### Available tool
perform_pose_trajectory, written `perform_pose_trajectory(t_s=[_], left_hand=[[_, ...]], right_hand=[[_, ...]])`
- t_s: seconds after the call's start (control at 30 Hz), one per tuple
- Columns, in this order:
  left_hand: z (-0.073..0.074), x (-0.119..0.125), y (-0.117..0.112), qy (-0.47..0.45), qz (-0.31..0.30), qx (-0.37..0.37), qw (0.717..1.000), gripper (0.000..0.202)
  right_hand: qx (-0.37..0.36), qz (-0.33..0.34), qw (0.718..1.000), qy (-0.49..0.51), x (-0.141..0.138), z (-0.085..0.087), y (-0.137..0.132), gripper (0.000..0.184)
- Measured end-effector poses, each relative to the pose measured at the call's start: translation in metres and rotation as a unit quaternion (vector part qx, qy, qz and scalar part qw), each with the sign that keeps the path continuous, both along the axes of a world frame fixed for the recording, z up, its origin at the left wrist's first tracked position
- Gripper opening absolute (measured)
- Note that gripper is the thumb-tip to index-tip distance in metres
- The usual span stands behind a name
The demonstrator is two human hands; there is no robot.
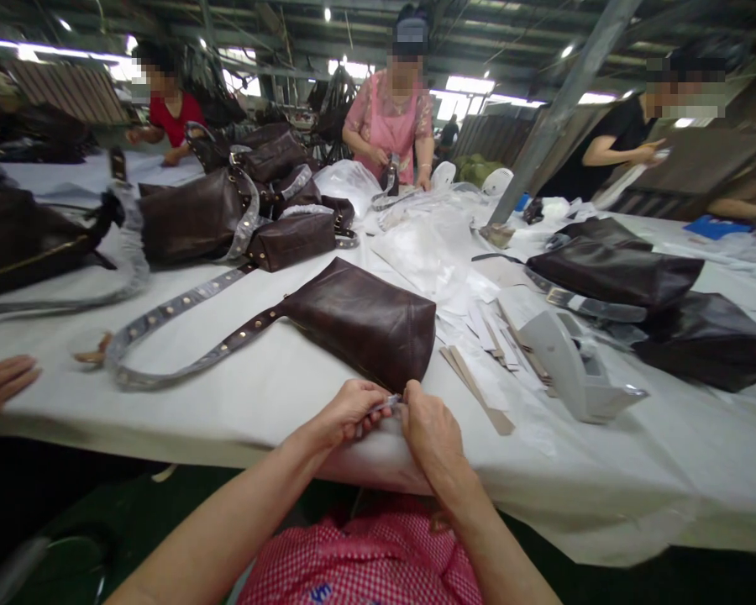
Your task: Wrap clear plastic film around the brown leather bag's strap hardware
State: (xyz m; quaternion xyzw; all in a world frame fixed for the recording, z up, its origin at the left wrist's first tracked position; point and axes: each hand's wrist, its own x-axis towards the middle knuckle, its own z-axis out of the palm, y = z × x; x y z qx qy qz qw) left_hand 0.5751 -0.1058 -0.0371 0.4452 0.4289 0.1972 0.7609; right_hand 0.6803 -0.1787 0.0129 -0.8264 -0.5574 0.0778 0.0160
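Observation:
A dark brown leather bag (pixel 369 319) lies on its side in front of me, its studded strap (pixel 157 336) looped out to the left and partly sheathed in clear plastic. My left hand (pixel 356 410) is closed in a pinch on a small piece of clear plastic wrap (pixel 387 405) at the bag's near edge. Close against it, my right hand (pixel 429 424) is closed too, with its fingertips pressed together at the same spot. Whatever sits between the right fingertips is too small and hidden to make out.
Several brown bags (pixel 192 214) are heaped at the back left, with more bags (pixel 617 265) at the right. Cardboard strips (pixel 475 391) and a grey tape dispenser (pixel 573 365) lie right of my hands. Another person's hand (pixel 3 386) rests at the left table edge. Co-workers stand beyond the table.

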Motion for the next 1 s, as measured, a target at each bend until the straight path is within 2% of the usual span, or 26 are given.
perform_pose_trajectory(t_s=[0.07,0.1,0.13,0.17,0.27,0.37,0.5,0.63,0.7,0.77,0.83,0.9,1.0], left_hand=[[-0.001,-0.001,0.003,0.006,-0.013,0.001,1.000,0.011],[-0.002,-0.001,0.004,0.008,-0.014,0.007,1.000,0.011],[-0.002,-0.001,0.004,0.009,-0.012,0.016,1.000,0.012],[-0.001,-0.002,0.003,0.009,-0.009,0.027,1.000,0.012],[0.002,-0.002,-0.002,0.008,0.002,0.060,0.998,0.011],[0.005,-0.002,-0.007,0.013,0.011,0.092,0.996,0.009],[0.003,-0.002,-0.011,0.011,0.013,0.125,0.992,0.010],[0.002,-0.003,-0.012,0.013,0.020,0.147,0.989,0.014],[0.003,-0.005,-0.013,0.009,0.020,0.145,0.989,0.017],[0.004,-0.007,-0.013,0.007,0.023,0.141,0.990,0.019],[0.005,-0.009,-0.014,0.008,0.026,0.139,0.990,0.019],[0.004,-0.010,-0.015,0.000,0.033,0.135,0.990,0.021],[0.000,-0.009,-0.019,-0.020,0.045,0.123,0.991,0.025]], right_hand=[[0.041,-0.002,0.995,0.096,0.009,0.000,-0.010,0.015],[0.056,-0.012,0.983,0.174,0.013,0.000,-0.015,0.017],[0.063,-0.030,0.961,0.266,0.015,-0.002,-0.019,0.020],[0.065,-0.052,0.928,0.362,0.015,-0.004,-0.024,0.023],[0.088,-0.116,0.797,0.586,0.008,-0.014,-0.031,0.034],[0.146,-0.159,0.672,0.708,-0.003,-0.022,-0.031,0.046],[0.166,-0.209,0.515,0.814,-0.012,-0.023,-0.024,0.032],[0.139,-0.273,0.319,0.897,-0.013,-0.018,-0.023,0.008],[0.129,-0.292,0.240,0.917,-0.014,-0.019,-0.024,0.013],[0.130,-0.295,0.199,0.925,-0.016,-0.022,-0.027,0.024],[0.128,-0.286,0.180,0.932,-0.017,-0.027,-0.030,0.029],[0.119,-0.261,0.156,0.945,-0.017,-0.034,-0.033,0.026],[0.090,-0.188,0.081,0.975,-0.016,-0.048,-0.040,0.020]])
